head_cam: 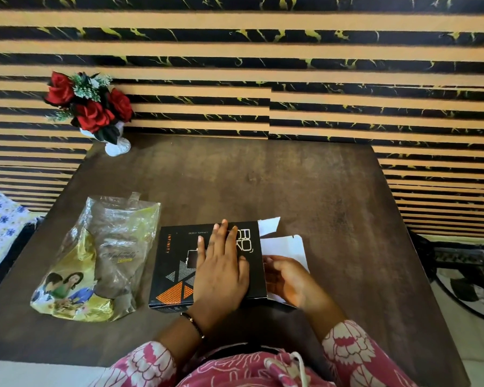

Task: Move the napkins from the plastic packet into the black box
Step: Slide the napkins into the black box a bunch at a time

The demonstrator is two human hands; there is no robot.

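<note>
The black box [176, 263] with orange triangles lies flat near the table's front middle. My left hand [221, 266] presses flat on its top with straight fingers. At the box's right end white flaps [286, 247] stand open. My right hand [288, 280] is at that opening with curled fingers against the white inside; whether the white piece it touches is a napkin or a flap I cannot tell. The clear and yellow plastic packet [104, 258] lies crumpled to the left of the box, apart from both hands.
A white vase of red roses [92, 110] stands at the far left corner of the dark wooden table [319, 196]. A striped wall panel runs behind. Flowered cloth lies left of the table, a patterned rug right.
</note>
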